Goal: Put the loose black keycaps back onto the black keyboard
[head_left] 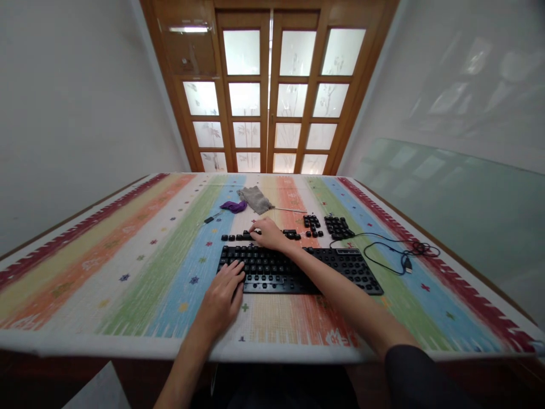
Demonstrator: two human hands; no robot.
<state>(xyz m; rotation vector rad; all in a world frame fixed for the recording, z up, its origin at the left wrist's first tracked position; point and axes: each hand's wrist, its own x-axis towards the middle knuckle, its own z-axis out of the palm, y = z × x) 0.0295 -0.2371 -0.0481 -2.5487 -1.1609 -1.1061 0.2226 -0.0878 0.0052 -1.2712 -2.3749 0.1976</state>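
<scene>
Dark sleeve (419, 372) is seen lower right; mid-frame, the keyboard (349, 267) is touched by the loosely extended, apparently empty left hand (223, 289). Whether anything is gripped by the half-curled right hand (269, 234) cannot be told; loose keycaps (231, 237) could be scattered by a careless sweep.

Wooden doors (264, 99) with frosted panes (244, 99) beyond far edge of worktop (128, 347), bright light coming through. Plain pale left wall (76, 96) off left edge. Right wall (426, 34) off right edge, glossy, shows reflections; lower part pale green. Striped multicolour cloth (128, 255) covers worktop.
</scene>
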